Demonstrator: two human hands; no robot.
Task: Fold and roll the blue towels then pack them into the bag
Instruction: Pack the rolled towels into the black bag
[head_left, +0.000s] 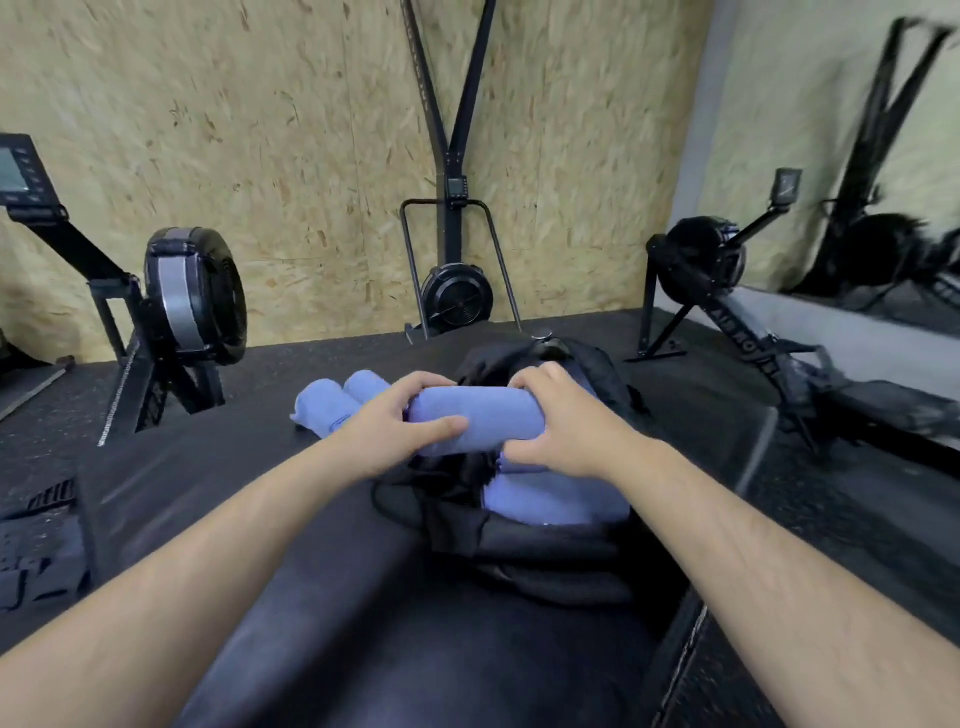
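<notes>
L hand (395, 426) + R hand (566, 426) grip soft cylindrical towel roll (480, 413) | over black fabric bag (545, 543)

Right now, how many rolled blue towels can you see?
4 towels. One held by the left hand and right hand over the bag, two on the surface farther left, one inside the bag; more may be hidden there.

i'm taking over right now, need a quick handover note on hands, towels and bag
Hands: left hand and right hand each grip one end of a rolled blue towel, held over the open black bag.
Done: at least one packed towel already lies inside the bag.
Left: set the held roll in, then pack the two rolled towels lying to the bag's left.
</notes>
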